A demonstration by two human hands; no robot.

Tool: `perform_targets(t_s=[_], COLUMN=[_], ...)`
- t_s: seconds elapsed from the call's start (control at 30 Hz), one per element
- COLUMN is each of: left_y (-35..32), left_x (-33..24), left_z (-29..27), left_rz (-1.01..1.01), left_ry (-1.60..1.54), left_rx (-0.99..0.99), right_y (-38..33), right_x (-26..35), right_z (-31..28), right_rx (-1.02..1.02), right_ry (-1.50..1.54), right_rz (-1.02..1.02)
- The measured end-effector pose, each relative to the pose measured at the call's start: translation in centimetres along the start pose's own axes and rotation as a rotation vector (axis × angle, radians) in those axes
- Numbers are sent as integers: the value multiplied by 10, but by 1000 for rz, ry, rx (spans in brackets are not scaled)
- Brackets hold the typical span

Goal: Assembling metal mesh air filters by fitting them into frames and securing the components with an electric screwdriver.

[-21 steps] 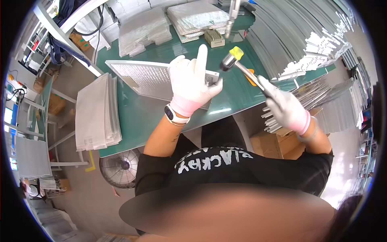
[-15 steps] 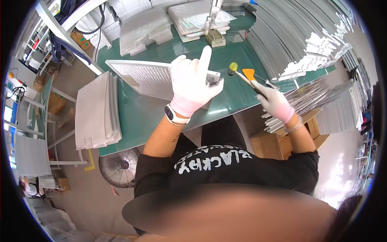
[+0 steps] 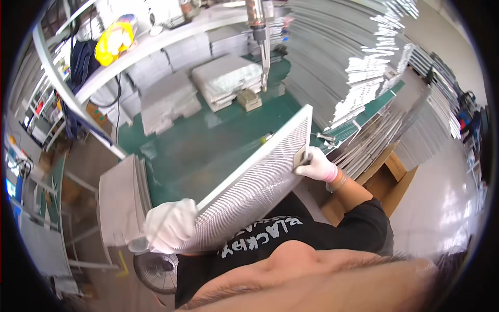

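- Head view: the mesh panel (image 3: 260, 182) is held tilted above the green worktop (image 3: 208, 145), one end near the body, the other raised toward the far right.
- Left hand (image 3: 169, 224), gloved white, is closed around the panel's near left corner.
- Right hand (image 3: 316, 165), also gloved, is closed on the panel's right edge, beside a small tab fixed there.
- Handling, as a judgement: the panel looks like a thin metal frame with fine mesh infill. It is probably light and stiff along the frame, but broad and awkward to swing.
- The mesh face is likely to dent under pressure; grip the frame edges or corners only, with the hands well apart.
- Frame edges may be sharp; gloves are advisable.
- A stack of similar panels (image 3: 122, 200) sits at the near left, and metal strips (image 3: 338, 67) are piled at the far right.
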State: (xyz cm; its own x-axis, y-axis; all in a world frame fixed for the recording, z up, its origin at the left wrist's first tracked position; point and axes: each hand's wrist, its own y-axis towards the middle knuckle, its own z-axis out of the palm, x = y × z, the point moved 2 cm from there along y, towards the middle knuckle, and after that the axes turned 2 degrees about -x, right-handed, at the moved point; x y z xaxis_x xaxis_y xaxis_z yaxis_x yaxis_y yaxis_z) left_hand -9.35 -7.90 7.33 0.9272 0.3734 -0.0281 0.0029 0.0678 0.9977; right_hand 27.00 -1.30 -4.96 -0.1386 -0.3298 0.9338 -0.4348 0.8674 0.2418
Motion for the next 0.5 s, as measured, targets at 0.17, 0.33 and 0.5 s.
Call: perform_targets(t_s=[0.17, 0.33, 0.5], left_y=[-26, -76, -179], left_x=[-25, -139, -236], left_z=[-22, -70, -77], left_rz=[-147, -822, -1807], left_ry=[965, 2619, 2988], left_rx=[-662, -496, -733], right_y=[-60, -83, -79], right_x=[81, 256, 362], right_z=[-76, -161, -334], right_rx=[-760, -1274, -1205], right_ry=[21, -242, -1060], right_rz=[-255, -600, -685])
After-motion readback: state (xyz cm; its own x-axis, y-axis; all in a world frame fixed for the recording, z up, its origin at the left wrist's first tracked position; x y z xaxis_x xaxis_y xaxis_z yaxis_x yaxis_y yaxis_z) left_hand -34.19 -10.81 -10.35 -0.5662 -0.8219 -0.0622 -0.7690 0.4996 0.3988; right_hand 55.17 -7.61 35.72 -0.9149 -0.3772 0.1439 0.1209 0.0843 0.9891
